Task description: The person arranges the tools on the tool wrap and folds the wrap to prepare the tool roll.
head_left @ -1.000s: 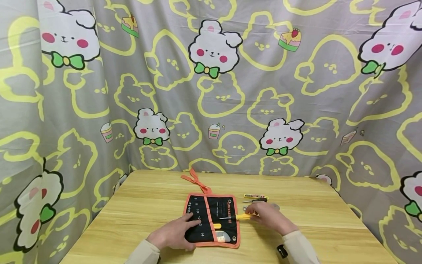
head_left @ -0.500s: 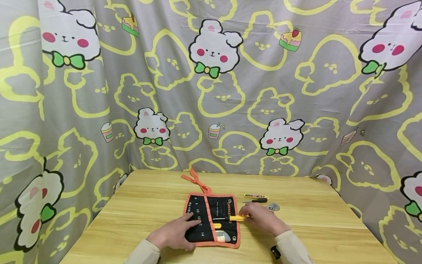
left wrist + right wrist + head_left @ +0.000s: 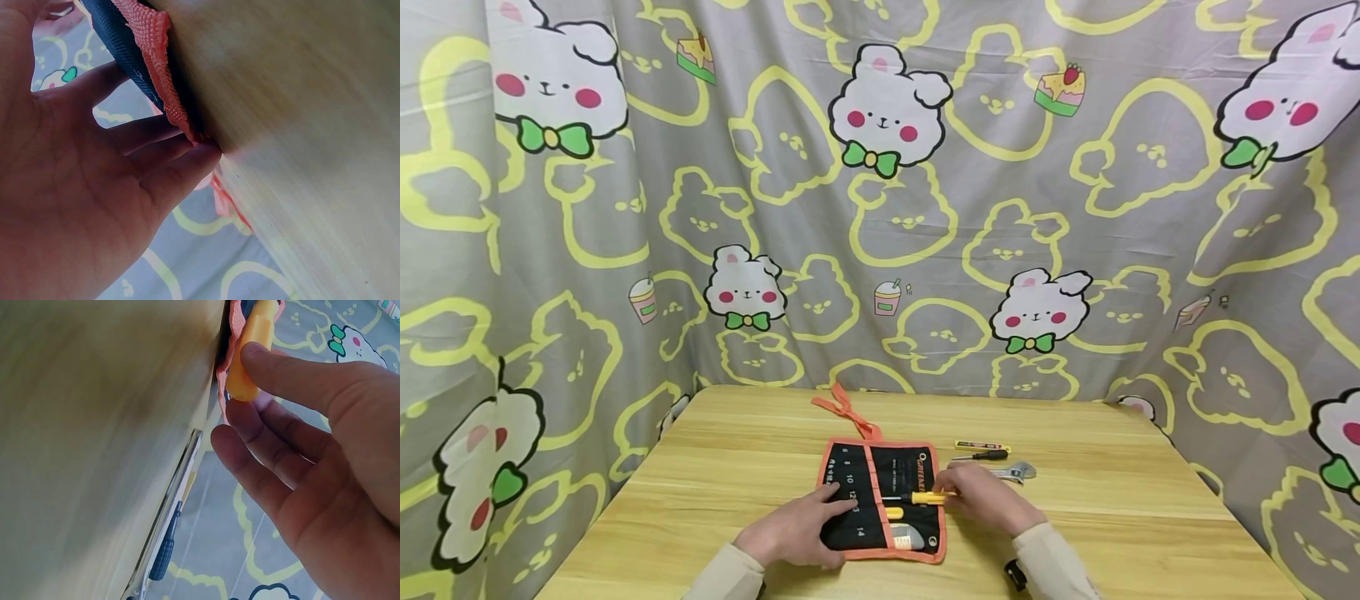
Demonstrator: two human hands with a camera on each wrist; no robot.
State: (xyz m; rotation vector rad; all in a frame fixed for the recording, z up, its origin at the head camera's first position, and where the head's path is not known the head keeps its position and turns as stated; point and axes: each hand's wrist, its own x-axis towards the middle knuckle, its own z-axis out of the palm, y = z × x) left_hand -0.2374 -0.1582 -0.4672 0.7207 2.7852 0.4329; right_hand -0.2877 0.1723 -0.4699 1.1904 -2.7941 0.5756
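A black tool roll (image 3: 850,533) with orange edging and printed numbers lies unfolded on the table. My left hand (image 3: 801,527) rests flat on its left part, fingers spread; in the left wrist view these fingers (image 3: 165,178) reach the orange edging. With thumb and fingers, my right hand (image 3: 981,496) pinches the yellow handle of a screwdriver (image 3: 928,497) at its end. The screwdriver lies across the roll's right part, its metal shaft pointing left with the tip at the pocket's orange edge. Up close, the right wrist view shows the thumb on the yellow handle (image 3: 257,334).
In the roll's pockets sit another yellow handle (image 3: 893,513) and a grey tool (image 3: 908,537). Right of the roll lie an adjustable wrench (image 3: 1019,472), a black-handled screwdriver (image 3: 992,455) and a slim yellow-and-black item (image 3: 977,445). Orange ties (image 3: 850,412) extend behind the roll.
My right hand has moved left with the yellow screwdriver, bringing its shaft to the pocket edge. The wrench has come into fuller view behind it. My left hand has stayed put.
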